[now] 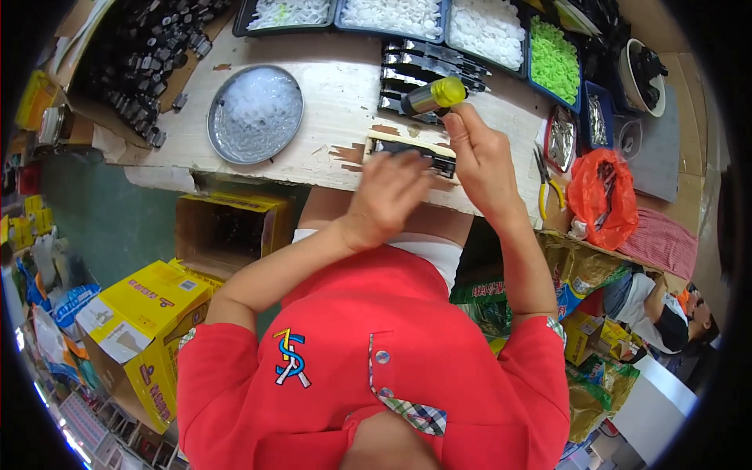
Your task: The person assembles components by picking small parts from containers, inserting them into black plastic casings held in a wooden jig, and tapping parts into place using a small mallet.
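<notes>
Gripping yellow/blk tool [433, 96], R hand [482, 153] curled, L hand [389, 196] blurred over long blk part [443, 164], hold unclear

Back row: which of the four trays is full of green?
The rightmost tray, filled with bright green pieces. The three to its left hold white pieces, though the leftmost tray shows a little green.

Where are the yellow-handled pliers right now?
In the head view, the pliers lie on the right side of the table, between the right hand and the red plastic bag.
</notes>
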